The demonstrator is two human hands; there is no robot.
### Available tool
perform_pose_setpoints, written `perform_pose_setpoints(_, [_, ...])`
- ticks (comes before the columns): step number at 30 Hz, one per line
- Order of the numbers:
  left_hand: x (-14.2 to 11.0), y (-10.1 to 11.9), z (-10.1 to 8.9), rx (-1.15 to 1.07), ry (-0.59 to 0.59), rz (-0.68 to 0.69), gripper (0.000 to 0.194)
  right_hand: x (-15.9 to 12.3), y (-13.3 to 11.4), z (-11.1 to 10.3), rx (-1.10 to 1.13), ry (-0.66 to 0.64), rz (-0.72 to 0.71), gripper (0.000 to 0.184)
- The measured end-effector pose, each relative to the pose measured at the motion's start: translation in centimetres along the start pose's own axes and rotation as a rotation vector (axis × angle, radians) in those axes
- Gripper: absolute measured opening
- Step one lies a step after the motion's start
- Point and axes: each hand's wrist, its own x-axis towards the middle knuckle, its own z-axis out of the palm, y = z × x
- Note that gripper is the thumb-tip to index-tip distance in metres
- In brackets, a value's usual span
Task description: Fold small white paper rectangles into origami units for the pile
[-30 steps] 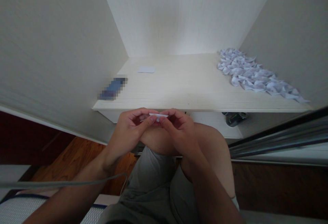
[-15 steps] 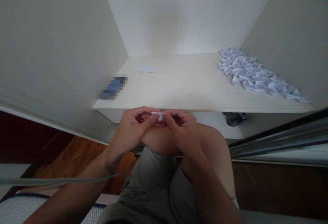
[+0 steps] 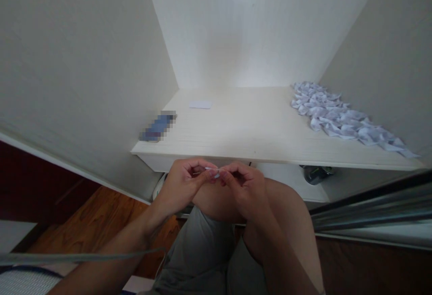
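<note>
Cream shelf [image 3: 249, 128] bears folded papers [image 3: 347, 119] beside the right wall [image 3: 388, 61]; wooden floor [image 3: 81, 223] below; both hands [image 3: 248, 191] pinch white paper [image 3: 217, 176].

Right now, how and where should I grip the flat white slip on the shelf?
I'd take the slip by its near long edge, coming down from the open front: it lies flat on the shelf with the back panel behind it. It looks thin, so that edge may need lifting before a pinch.

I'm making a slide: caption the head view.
Left hand and right hand pinch a small white piece near a shelf holding folded pieces.
</note>
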Motion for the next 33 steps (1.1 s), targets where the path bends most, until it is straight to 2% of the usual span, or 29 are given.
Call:
perform_pose_setpoints(3, [0.0,-0.5,-0.1,-0.015,-0.020,-0.015,0.014,0.0,0.1,0.2,-0.001,-0.001,0.005,0.018])
perform_pose_setpoints(8, [-0.3,-0.7,-0.5,0.005,0.011,-0.006,0.022,-0.1,-0.1,0.9,0.056,-0.033,0.064,0.018])
perform_pose_setpoints(11, [-0.9,-0.4,-0.8,-0.056,-0.031,-0.019,0.026,-0.4,-0.2,1.0,0.121,-0.042,0.131,0.020])
perform_pose_setpoints(15, [-2.3,0.0,-1.4,-0.092,-0.132,-0.065,0.030,-1.9,-0.6,1.3,0.255,-0.029,0.281,0.021])
perform_pose_setpoints(18, [-3.8,0.2,-1.7,-0.092,-0.144,-0.073,0.027,-3.7,-1.1,1.9,0.338,-0.018,0.336,0.024])
perform_pose_setpoints(24, [-7.6,1.4,-1.2,-0.054,-0.091,-0.024,0.028,-7.2,-3.1,2.7,0.278,0.011,0.228,0.025])
perform_pose_setpoints(28, [-10.8,2.8,-0.5,-0.052,-0.092,-0.007,0.035,-9.9,-5.3,2.6,0.236,0.008,0.174,0.025])
perform_pose_setpoints(33, [-14.4,4.2,1.0,-0.107,-0.083,-0.018,0.035,-13.3,-7.5,1.8,0.212,0.013,0.118,0.027])
